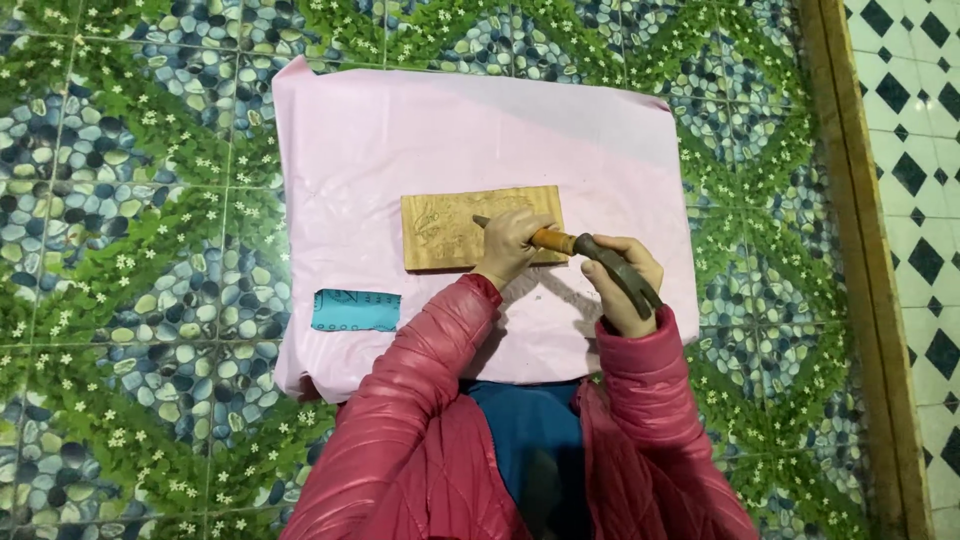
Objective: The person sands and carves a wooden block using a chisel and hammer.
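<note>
A rectangular wooden board [450, 228] with carved lines lies on a pink sheet [400, 140]. My left hand [510, 245] grips a chisel [555, 240] with an orange handle, its blade tip resting on the board. My right hand [625, 285] holds a dark hammer [615, 270], whose head sits against the butt of the chisel handle. Both arms wear a quilted red jacket.
A teal sheet of sandpaper [355, 310] lies on the pink sheet, below and left of the board. The floor [120, 200] has green and pebble-patterned tiles. A wooden strip [860, 230] runs along the right, with black-and-white diamond tiles beyond it.
</note>
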